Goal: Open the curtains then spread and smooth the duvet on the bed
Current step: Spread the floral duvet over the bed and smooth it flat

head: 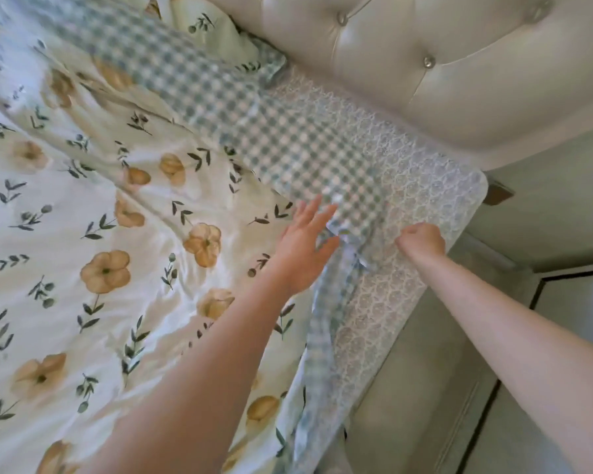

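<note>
The floral duvet (93,234) lies across the bed, its gingham underside (288,145) folded back near the tufted headboard (442,63). Two hands work at its corner: the left hand (305,248) rests flat, grip released, while the right hand (421,242) is clenched on the duvet's edge over the one bare mattress corner (435,186).

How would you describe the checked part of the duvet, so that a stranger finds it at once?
Start at the tufted headboard. Below it, over the lacy mattress cover, lies the folded-back duvet edge. Its underside has blue-and-white checks, unlike the flowered top.
</note>
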A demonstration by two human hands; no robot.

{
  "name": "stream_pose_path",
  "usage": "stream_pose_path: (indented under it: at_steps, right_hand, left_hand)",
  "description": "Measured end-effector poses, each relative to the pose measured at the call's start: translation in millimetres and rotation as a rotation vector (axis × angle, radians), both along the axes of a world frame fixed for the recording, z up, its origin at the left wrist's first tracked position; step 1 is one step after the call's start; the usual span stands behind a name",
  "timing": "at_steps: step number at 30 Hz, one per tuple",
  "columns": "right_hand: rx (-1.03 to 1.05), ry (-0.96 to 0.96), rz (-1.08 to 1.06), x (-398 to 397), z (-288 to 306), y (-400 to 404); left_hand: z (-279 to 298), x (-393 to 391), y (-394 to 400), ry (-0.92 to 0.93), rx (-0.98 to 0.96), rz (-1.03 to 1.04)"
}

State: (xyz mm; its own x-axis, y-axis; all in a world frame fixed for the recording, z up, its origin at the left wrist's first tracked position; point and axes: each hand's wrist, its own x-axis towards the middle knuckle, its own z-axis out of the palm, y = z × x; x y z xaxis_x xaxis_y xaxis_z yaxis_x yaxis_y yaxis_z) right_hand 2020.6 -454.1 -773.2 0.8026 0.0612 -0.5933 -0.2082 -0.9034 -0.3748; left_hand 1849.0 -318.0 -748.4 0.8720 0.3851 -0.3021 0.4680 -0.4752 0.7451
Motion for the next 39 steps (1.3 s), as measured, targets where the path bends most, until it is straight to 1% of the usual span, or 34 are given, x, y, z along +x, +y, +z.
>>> stream_pose_path:
  at_steps: [1, 3, 5, 7, 9, 11, 12, 13, 14, 15, 17, 18, 19, 20, 21, 23, 24, 25, 27, 28, 29, 31, 33, 35, 36, 39]
  right_hand:
    - [0.069, 0.075, 0.013, -1.1, -5.6, -1.6]
    - [0.268, 0.246, -0.037, -7.2, -9.4, 4.8]
    - [0.433, 0.403, -0.118, -18.9, -7.2, 21.3]
    - [0.481, 0.469, -0.113, -32.6, -8.9, 45.7]
    - [0.419, 0.415, -0.064, -49.4, -13.3, 67.3]
    - [0.360, 0.387, -0.077, -64.9, -14.4, 81.3]
    - [0.402, 0.412, -0.120, -69.8, -8.3, 84.3]
    - [0.488, 0.438, -0.173, -69.9, 2.5, 86.1]
    - [0.600, 0.438, -0.226, -66.3, 18.1, 82.4]
    - [0.730, 0.388, -0.277, -58.8, 35.3, 72.9]
    - [0.916, 0.149, -0.303, -39.8, 72.8, 40.3]
    - [0.946, 0.032, -0.296, -33.2, 85.0, 21.1]
    - [0.902, -0.061, -0.292, -28.4, 83.4, 3.9]
    - [0.792, -0.118, -0.328, -26.5, 73.4, -10.5]
    - [0.670, -0.137, -0.403, -24.8, 56.3, -20.0]
    - [0.400, -0.102, -0.539, -22.2, 24.3, -30.3]
    - [0.282, -0.088, -0.518, -20.5, 12.9, -31.8]
    - [0.176, -0.092, -0.439, -18.8, 8.6, -31.0]
    - [-0.008, -0.142, -0.207, -17.4, 15.2, -23.4]
    - [-0.050, -0.174, -0.088, -17.4, 20.9, -17.9]
    - [-0.055, -0.210, 0.022, -17.1, 26.4, -11.6]
    - [0.010, -0.295, 0.227, -16.8, 38.5, 7.2]
    - [0.081, -0.341, 0.471, -22.1, 44.4, 26.8]
    - [0.071, -0.340, 0.672, -21.5, 42.5, 43.6]
    - [0.036, -0.326, 0.728, -19.8, 39.1, 50.2]
    - [-0.130, -0.248, 0.798, -5.6, 20.7, 61.1]
  left_hand:
    - [-8.4, -14.3, -3.6, 0.004, 0.082, 0.111]
    - [-23.8, -40.2, -9.2, 0.066, 0.231, 0.271]
    - [-38.7, -68.0, -9.9, 0.144, 0.301, 0.361]
    - [-49.9, -88.4, -10.0, 0.212, 0.332, 0.411]
    - [-54.2, -97.2, -11.7, 0.255, 0.319, 0.408]
    - [-56.8, -98.6, -12.1, 0.279, 0.304, 0.364]
    - [-57.7, -99.1, -11.6, 0.288, 0.291, 0.349]
    - [-57.3, -98.0, -10.9, 0.285, 0.278, 0.347]
    - [-55.6, -95.8, -10.8, 0.265, 0.267, 0.356]
    - [-51.9, -92.1, -11.4, 0.226, 0.270, 0.380]
    - [-43.2, -79.8, -16.0, 0.110, 0.335, 0.429]
    - [-40.0, -73.1, -18.1, 0.085, 0.374, 0.425]
    - [-39.1, -68.6, -20.0, 0.102, 0.399, 0.389]
    - [-41.5, -66.3, -21.3, 0.162, 0.396, 0.313]
    - [-45.7, -65.8, -22.5, 0.253, 0.368, 0.205]
    - [-54.3, -65.9, -25.6, 0.409, 0.311, -0.016]
    - [-54.6, -64.0, -24.9, 0.428, 0.303, -0.073]
    - [-50.8, -61.4, -23.3, 0.405, 0.296, -0.082]
    - [-41.7, -55.6, -19.1, 0.293, 0.259, -0.016]
    - [-37.6, -52.4, -15.2, 0.228, 0.222, 0.033]
    - [-34.1, -49.9, -10.5, 0.164, 0.175, 0.092]
    - [-30.2, -43.7, 2.3, 0.065, 0.059, 0.263]
    - [-26.1, -38.5, 15.5, 0.042, -0.074, 0.454]
    - [-21.6, -27.4, 30.1, 0.023, -0.182, 0.610]
    - [-19.6, -22.1, 37.8, 0.004, -0.224, 0.679]
    - [-16.2, -3.7, 64.1, -0.064, -0.373, 0.869]
